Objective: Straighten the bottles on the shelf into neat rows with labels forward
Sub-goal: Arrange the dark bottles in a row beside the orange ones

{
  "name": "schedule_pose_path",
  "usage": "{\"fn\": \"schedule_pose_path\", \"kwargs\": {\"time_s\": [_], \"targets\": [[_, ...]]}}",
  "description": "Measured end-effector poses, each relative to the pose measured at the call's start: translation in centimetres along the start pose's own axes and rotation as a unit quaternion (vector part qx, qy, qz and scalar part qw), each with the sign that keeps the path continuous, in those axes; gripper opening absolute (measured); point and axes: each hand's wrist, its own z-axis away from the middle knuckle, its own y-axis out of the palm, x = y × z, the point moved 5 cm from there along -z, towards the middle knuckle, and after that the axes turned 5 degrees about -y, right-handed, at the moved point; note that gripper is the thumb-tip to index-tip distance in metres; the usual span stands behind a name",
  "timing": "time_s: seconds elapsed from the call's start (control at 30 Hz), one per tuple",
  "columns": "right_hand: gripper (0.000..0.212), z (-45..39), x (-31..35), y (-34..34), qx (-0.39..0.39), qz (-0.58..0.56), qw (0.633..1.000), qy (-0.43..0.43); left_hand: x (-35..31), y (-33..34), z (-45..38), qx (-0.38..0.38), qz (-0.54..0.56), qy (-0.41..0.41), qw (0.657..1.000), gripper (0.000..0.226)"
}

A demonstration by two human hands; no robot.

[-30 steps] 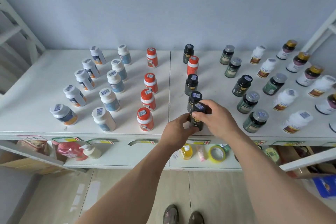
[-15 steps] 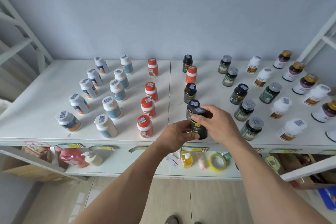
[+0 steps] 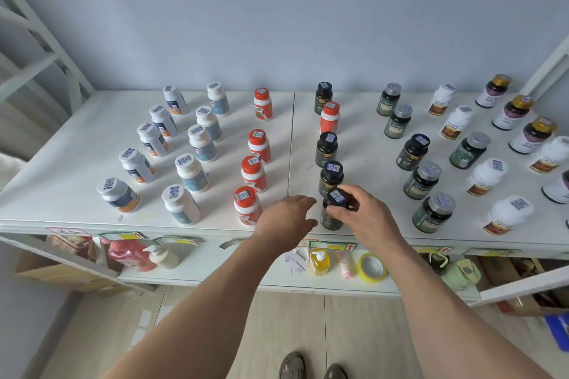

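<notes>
The front black bottle stands upright at the shelf's front edge, its label mostly hidden, last in a file of four black bottles and one orange. The right hand pinches its cap; the left hand, fingers loosely spread, sits just beside its body, apparently not touching.

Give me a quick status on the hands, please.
Right hand gripping front black bottle by its cap. Left hand open beside it. Orange-capped bottle close left.
</notes>
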Motion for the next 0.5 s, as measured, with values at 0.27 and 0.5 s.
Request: {"fn": "schedule_pose_path", "kwargs": {"time_s": [0.27,0.5], "targets": [[0.050,-0.1,-0.7,0.5,0.001,-0.021,1.000,0.003,0.6,0.2,-0.6,-0.030,0.023,-0.001,0.999,0.047],[0.052,-1.5,0.2,-1.5,-0.044,-0.039,0.998,-0.020,1.0,-0.3,-2.3,-0.039,0.107,-0.042,0.993,0.045]]}}
